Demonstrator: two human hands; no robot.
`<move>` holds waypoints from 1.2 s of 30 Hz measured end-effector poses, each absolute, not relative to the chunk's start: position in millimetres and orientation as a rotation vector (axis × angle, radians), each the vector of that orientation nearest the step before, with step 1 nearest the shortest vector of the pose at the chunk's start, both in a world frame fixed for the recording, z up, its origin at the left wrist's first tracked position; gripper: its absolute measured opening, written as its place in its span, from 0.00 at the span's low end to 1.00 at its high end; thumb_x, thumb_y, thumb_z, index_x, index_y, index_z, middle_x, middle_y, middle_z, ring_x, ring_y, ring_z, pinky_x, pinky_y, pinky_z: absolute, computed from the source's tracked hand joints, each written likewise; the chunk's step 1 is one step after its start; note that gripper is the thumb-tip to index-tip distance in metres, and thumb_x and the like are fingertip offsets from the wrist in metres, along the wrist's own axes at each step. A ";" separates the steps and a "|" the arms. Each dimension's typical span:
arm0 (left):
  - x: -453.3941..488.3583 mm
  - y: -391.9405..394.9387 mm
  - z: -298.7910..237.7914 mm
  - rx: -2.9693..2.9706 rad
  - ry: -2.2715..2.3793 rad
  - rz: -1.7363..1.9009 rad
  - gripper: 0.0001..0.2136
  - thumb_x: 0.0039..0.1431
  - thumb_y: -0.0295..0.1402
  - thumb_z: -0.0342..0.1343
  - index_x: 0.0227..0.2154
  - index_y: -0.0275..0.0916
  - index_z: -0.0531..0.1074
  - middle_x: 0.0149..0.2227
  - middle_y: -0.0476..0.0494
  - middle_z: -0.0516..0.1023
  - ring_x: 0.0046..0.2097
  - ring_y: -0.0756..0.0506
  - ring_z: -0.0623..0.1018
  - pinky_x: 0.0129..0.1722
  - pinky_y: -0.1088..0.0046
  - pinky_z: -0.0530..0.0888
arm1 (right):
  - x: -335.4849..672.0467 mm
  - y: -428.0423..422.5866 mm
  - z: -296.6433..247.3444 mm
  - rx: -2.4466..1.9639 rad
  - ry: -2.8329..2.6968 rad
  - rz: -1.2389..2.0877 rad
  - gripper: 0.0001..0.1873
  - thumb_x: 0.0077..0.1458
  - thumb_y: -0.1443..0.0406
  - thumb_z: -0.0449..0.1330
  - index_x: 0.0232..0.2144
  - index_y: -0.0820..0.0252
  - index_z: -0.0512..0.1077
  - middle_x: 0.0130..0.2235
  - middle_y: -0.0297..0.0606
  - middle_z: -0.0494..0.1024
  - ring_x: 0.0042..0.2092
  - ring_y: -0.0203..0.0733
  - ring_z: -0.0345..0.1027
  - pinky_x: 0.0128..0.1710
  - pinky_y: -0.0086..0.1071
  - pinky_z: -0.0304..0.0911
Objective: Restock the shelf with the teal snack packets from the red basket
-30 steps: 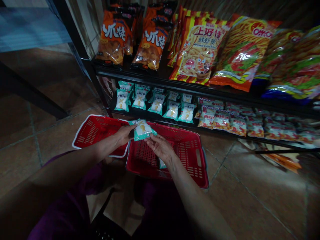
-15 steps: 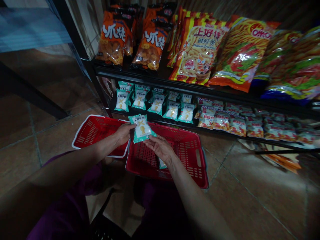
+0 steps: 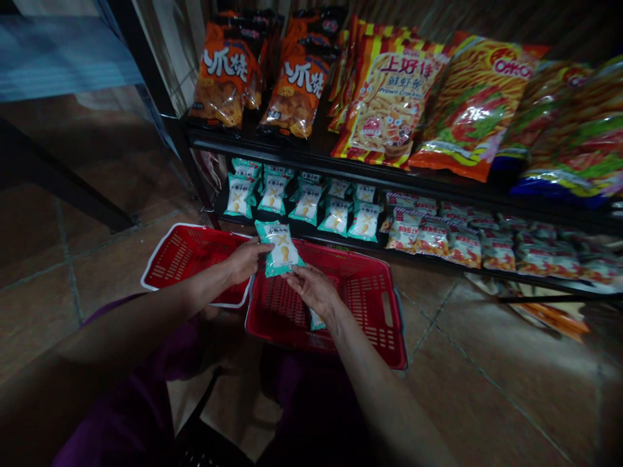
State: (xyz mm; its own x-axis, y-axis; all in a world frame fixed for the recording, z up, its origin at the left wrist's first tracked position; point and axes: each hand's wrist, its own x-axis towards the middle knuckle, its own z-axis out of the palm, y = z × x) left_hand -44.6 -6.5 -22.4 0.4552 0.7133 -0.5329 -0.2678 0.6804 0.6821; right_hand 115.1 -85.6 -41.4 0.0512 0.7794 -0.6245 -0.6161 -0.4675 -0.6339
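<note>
A small teal-and-white snack bag point(image 3: 281, 249) is held between both hands above the red baskets. My left hand point(image 3: 246, 259) grips its left edge with thumb and fingers. At its lower right corner, my right hand point(image 3: 314, 288) pinches the bag. Beneath is a larger red shopping basket point(image 3: 363, 275), in which another teal-and-white snack bag point(image 3: 317, 319) lies partly hidden by my right wrist. Beside it on the left stands a second red basket point(image 3: 182, 256) with a white rim.
Teal snack bags point(image 3: 306, 200) line the lower black shelf, with small red-and-white snack bags point(image 3: 433, 239) to their right. Above are orange snack bags point(image 3: 296, 87), a prawn cracker bag point(image 3: 384, 97) and large noodle-pictured bags point(image 3: 474, 104). A dark bar point(image 3: 63, 178) slants at left over the tiled floor.
The held snack bag has shifted slightly right and tilted a little, with my left hand moving along with it. Both hands keep hold of it; baskets and shelf goods look the same.
</note>
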 end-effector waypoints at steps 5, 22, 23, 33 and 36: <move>-44.5 -9.7 -28.4 0.640 0.838 0.666 0.14 0.48 0.26 0.63 0.39 0.36 0.72 0.44 0.39 0.78 0.40 0.45 0.78 0.44 0.65 0.74 | 113.9 -86.5 -44.1 -1.224 -0.186 1.642 0.08 0.41 0.72 0.68 0.25 0.62 0.72 0.26 0.36 0.80 0.28 0.37 0.76 0.31 0.26 0.73; -44.0 -11.7 -32.9 0.686 0.862 0.736 0.25 0.42 0.22 0.64 0.46 0.40 0.68 0.41 0.42 0.78 0.40 0.44 0.78 0.43 0.64 0.75 | 121.5 -87.8 -56.9 -1.368 -0.360 1.422 0.19 0.34 0.61 0.73 0.32 0.56 0.75 0.36 0.32 0.79 0.38 0.36 0.73 0.43 0.33 0.69; -44.6 -11.8 -36.9 0.709 0.823 0.735 0.27 0.42 0.23 0.65 0.47 0.40 0.67 0.43 0.42 0.78 0.40 0.44 0.78 0.43 0.64 0.75 | 122.4 -87.0 -57.8 -1.397 -0.379 1.400 0.19 0.36 0.60 0.72 0.34 0.56 0.75 0.38 0.33 0.79 0.40 0.36 0.73 0.44 0.33 0.68; -38.2 -7.6 -38.3 0.854 0.878 0.701 0.34 0.40 0.22 0.64 0.54 0.42 0.63 0.47 0.42 0.75 0.44 0.42 0.76 0.45 0.64 0.73 | 117.1 -76.0 -51.3 -1.401 -0.534 1.457 0.25 0.35 0.58 0.72 0.39 0.58 0.75 0.38 0.36 0.80 0.40 0.39 0.73 0.46 0.33 0.65; -36.1 -2.1 -46.7 0.886 0.902 0.723 0.33 0.40 0.22 0.63 0.53 0.42 0.64 0.48 0.42 0.74 0.45 0.42 0.75 0.46 0.64 0.71 | 115.4 -71.5 -58.7 -1.413 -0.591 1.395 0.23 0.36 0.58 0.72 0.37 0.58 0.75 0.38 0.35 0.80 0.39 0.40 0.73 0.45 0.33 0.65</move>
State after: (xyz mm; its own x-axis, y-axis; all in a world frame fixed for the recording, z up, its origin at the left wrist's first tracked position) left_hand -36.1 -2.1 -46.7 0.4419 0.8269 -0.3478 -0.1598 0.4541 0.8765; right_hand 115.4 -71.5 -58.7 0.2081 0.8787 -0.4296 -0.3024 -0.3599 -0.8826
